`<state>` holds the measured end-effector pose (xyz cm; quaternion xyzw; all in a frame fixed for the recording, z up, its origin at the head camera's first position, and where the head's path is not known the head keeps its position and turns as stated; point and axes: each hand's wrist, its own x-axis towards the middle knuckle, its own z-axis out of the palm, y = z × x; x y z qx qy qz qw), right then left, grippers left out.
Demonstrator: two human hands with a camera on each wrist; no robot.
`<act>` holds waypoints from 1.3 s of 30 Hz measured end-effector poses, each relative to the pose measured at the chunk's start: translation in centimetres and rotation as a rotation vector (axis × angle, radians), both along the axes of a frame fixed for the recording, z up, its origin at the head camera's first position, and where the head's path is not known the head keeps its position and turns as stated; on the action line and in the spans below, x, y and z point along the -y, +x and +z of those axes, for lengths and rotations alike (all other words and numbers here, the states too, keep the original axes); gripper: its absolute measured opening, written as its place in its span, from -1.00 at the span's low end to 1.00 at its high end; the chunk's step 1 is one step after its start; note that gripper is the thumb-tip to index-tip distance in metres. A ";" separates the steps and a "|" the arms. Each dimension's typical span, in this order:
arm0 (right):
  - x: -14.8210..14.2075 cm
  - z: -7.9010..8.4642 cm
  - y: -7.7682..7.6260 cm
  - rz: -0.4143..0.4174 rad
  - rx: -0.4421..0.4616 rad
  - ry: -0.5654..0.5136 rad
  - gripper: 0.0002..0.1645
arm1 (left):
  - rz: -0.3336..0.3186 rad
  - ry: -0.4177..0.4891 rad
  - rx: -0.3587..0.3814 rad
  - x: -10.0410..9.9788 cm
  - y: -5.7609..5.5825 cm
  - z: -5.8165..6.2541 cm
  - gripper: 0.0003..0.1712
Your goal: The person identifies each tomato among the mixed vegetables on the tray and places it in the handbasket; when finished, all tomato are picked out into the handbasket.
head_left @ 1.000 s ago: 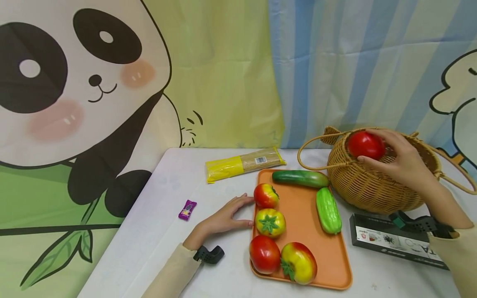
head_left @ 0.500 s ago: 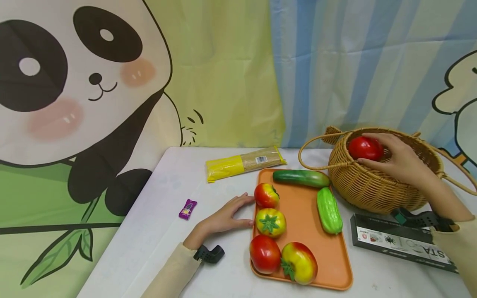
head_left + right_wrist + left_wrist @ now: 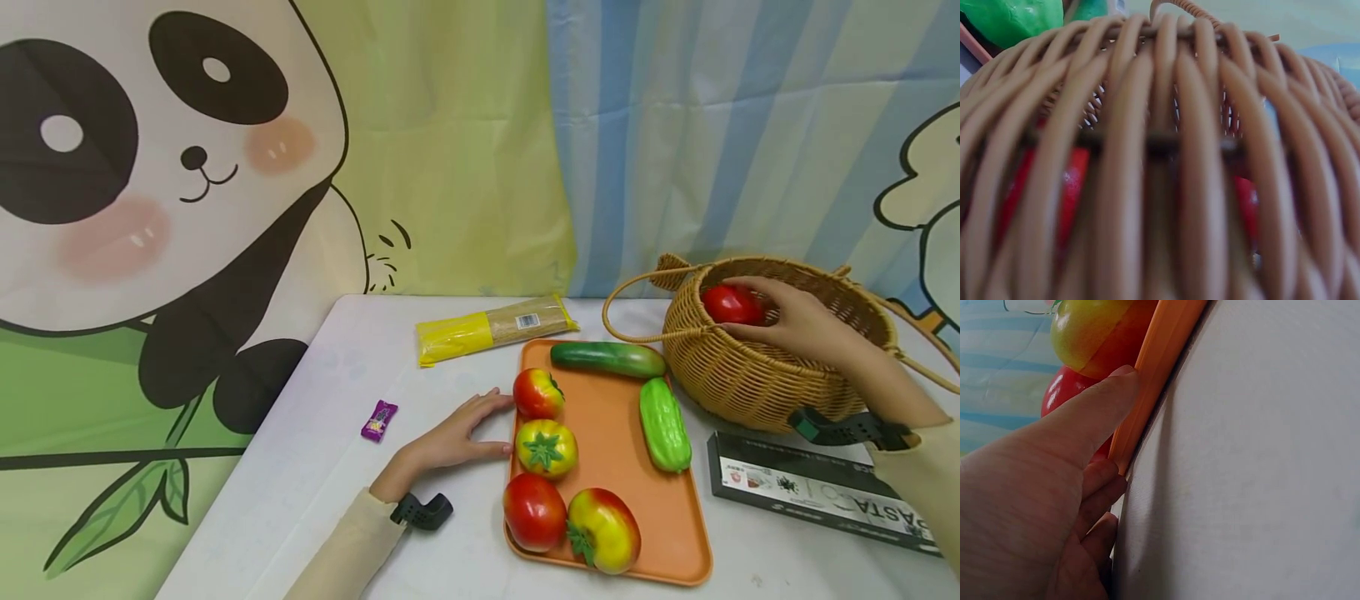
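Observation:
My right hand (image 3: 802, 325) reaches over the front rim of a wicker basket (image 3: 750, 387), its fingers and thumb around a glossy red tomato (image 3: 729, 305) inside the opening. In the right wrist view the basket's weave (image 3: 1160, 187) fills the picture, with red patches showing through its gaps; the hand is hidden there. My left hand (image 3: 457, 433) lies at the left edge of an orange tray (image 3: 607, 450), thumb and fingers spread. The left wrist view has the thumb (image 3: 1107, 403) against the tray's rim and the other fingers loosely bent beside it.
On the tray lie a red-yellow tomato (image 3: 537, 393), a yellow one (image 3: 546, 448) and others, a dark green cucumber (image 3: 607, 358) and a light green gourd (image 3: 664, 425). Around it are a yellow noodle pack (image 3: 457, 335), a purple sweet (image 3: 378, 421) and a black pasta box (image 3: 817, 492).
My right hand has lowered the red tomato from above the basket's rim down into its opening. The left hand has stayed at the tray's edge.

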<state>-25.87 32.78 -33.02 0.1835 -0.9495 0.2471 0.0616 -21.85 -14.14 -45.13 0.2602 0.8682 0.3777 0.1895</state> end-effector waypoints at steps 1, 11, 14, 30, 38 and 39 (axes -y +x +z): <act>0.0 0.0 -0.1 0.006 0.008 0.003 -0.23 | 0.000 0.000 0.000 0.0 0.0 0.0 -0.16; -0.3 -0.6 -0.6 0.066 0.017 0.025 -0.28 | -0.006 0.001 -0.012 0.1 -0.1 -0.2 -0.17; -0.4 -0.7 -0.6 0.084 -0.001 0.029 -0.31 | -0.005 0.001 -0.014 0.1 -0.1 -0.3 -0.17; -0.3 -0.3 0.1 0.079 0.072 -0.066 -0.36 | -0.017 0.003 -0.028 0.1 -0.1 -0.2 -0.16; -0.1 -0.1 0.4 0.061 0.029 -0.054 -0.39 | -0.026 0.005 -0.043 0.1 -0.1 -0.1 -0.17; -0.1 0.0 0.5 0.063 0.021 -0.054 -0.39 | -0.025 0.006 -0.044 0.1 -0.1 -0.1 -0.17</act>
